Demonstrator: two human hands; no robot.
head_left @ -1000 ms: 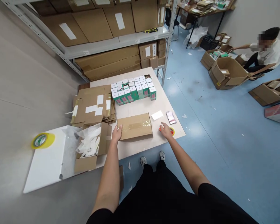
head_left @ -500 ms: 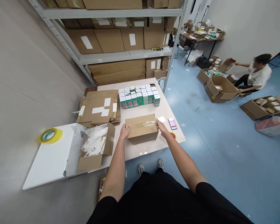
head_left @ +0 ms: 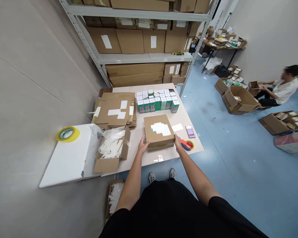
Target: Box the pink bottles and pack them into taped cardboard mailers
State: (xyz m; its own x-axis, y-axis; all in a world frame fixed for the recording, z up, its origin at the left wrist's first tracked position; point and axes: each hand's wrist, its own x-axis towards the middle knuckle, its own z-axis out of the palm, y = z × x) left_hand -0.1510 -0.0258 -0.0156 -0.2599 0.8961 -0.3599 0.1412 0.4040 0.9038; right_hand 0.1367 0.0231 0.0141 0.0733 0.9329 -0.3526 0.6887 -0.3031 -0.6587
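A closed carton (head_left: 159, 139), white labels (head_left: 160, 129) on its top, is at the centre, on or just above the counter (head_left: 150, 157). The left hand (head_left: 143, 144) grips its corner at 8 o'clock, thumb on the upper edge; the right hand (head_left: 178, 142) clasps its side at 4 o'clock, fingers bent against the cardboard. Both forearms stretch forward from 6 o'clock, slanting inward. From the carton, a tape dispenser (head_left: 187, 145) lies at 4 o'clock, a phone (head_left: 190, 131) at 3, green-and-white boxes (head_left: 157, 101) at 12.
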